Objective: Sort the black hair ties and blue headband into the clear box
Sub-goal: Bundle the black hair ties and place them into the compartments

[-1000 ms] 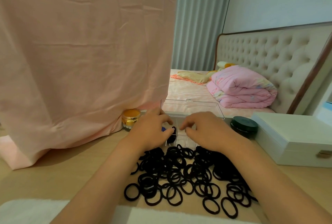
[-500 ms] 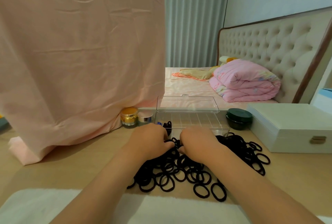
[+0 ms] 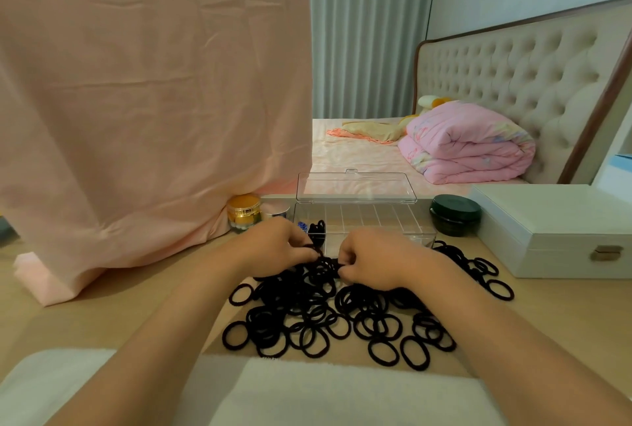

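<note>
Left hand (image 3: 277, 248), right hand (image 3: 376, 260) back on hair ties (image 3: 307, 316), tan tabletop (image 3: 154, 289), bed (image 3: 359, 155) beyond

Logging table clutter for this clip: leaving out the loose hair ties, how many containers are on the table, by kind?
Round jars and tins: 3 (gold jar, silver-topped jar, dark green tin)
Clear box: 1
White box: 1
Total: 5

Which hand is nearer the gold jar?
Left. The left hand sits just right of the gold jar; the right hand lies farther right, past the left. Both pinch hair ties.
</note>
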